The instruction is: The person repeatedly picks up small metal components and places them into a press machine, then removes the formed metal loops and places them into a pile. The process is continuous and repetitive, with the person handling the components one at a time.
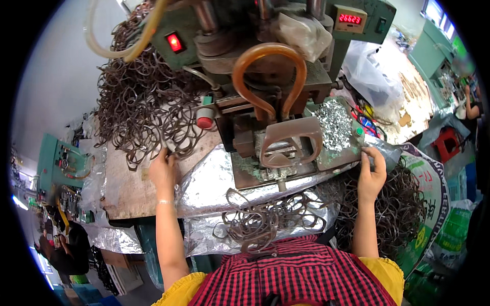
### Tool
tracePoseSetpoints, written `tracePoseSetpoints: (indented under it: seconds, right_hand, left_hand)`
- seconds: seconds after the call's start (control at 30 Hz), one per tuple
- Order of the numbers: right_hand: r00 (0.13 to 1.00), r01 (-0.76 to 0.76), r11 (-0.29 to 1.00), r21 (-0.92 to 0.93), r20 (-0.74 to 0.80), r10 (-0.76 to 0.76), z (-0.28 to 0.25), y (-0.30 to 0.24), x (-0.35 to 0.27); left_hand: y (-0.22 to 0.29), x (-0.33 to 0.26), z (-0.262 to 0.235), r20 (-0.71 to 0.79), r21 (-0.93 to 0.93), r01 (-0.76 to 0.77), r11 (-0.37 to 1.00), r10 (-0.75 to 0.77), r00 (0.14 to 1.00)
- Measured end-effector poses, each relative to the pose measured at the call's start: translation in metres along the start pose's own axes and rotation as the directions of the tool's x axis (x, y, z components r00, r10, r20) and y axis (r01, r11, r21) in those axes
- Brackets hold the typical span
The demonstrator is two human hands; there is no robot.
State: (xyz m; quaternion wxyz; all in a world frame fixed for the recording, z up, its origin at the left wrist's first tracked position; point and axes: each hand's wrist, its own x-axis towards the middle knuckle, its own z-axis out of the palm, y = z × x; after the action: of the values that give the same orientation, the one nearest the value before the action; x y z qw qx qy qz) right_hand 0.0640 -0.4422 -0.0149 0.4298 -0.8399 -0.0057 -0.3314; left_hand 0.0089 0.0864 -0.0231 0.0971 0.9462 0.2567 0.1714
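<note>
My left hand (163, 176) is at the near edge of a heap of thin brown loops (138, 102) on the left of the bench. Its fingertips close on one brown loop (164, 136) there. My right hand (372, 174) is at the right corner of the press plate (339, 159), fingers apart and nothing in them, just below a green button (360, 131). Between my hands, a thick brown rounded frame (291, 143) sits tilted at the fixture of a green press machine (199, 48). An orange hose (269, 53) arches above that frame.
Silver flakes (334, 124) pile on the plate's right side. A red button (205, 122) is at the press's left. More brown loops (270, 219) lie on silver foil (209, 186) before me, and others fill a white-green sack (429, 194) at right. Another person (71, 250) works far left.
</note>
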Motion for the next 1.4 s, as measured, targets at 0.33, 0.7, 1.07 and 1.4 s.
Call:
tracePoseSetpoints:
  seconds: [0.33, 0.7, 1.07, 1.4]
  right_hand:
    - [0.937, 0.144, 0.859, 0.492, 0.211, -0.278, 0.07, -0.122, 0.045]
    - [0.823, -0.535, 0.421, 0.732, 0.564, 0.065, 0.085, -0.157, 0.028]
    - [0.919, 0.226, 0.953, -0.202, 0.368, -0.14, 0.058, -0.079, 0.04]
    - [0.965, 0.262, 0.96, -0.1, 0.032, -0.26, 0.06, -0.035, 0.067]
  left_hand:
    - [-0.01, -0.012, 0.004, -0.149, -0.177, 0.056, 0.983, -0.083, 0.985]
    - [0.088, -0.03, -0.051, -0.48, -0.792, -0.323, 0.518, -0.2, 0.854]
    - [0.22, -0.074, -0.075, -0.627, -0.353, -0.874, 0.334, 0.609, 0.486]
    - [0.22, -0.061, -0.056, -0.656, -0.23, -0.947, 0.222, 0.683, 0.32]
